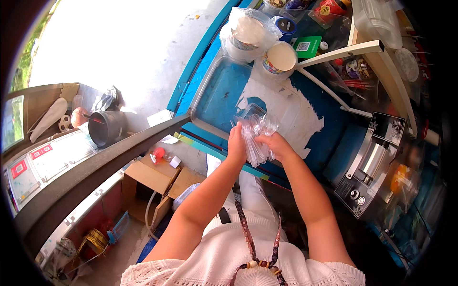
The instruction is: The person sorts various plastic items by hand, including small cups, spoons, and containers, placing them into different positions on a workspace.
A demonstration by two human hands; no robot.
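A bundle of clear plastic spoons [253, 143] is held between my two hands above the near edge of the blue counter [329, 143]. My left hand [237, 143] presses against the bundle's left side. On the other side, my right hand [274, 143] grips it, the thumb lying across the spoons. Their bowls point away from me and the handles hang toward my body. Just beyond the bundle is a small clear plastic container [254, 110], partly hidden by the spoons. A torn white sheet [300, 123] lies on the counter beneath.
A clear tray [200, 103] lies left on the counter. Paper cups in plastic bags [247, 32] and another paper cup [282, 57] stand behind. A machine with a metal roller [374, 161] sits right, near a cream frame [340, 53]. A dark metal bar [107, 168] crosses the left side.
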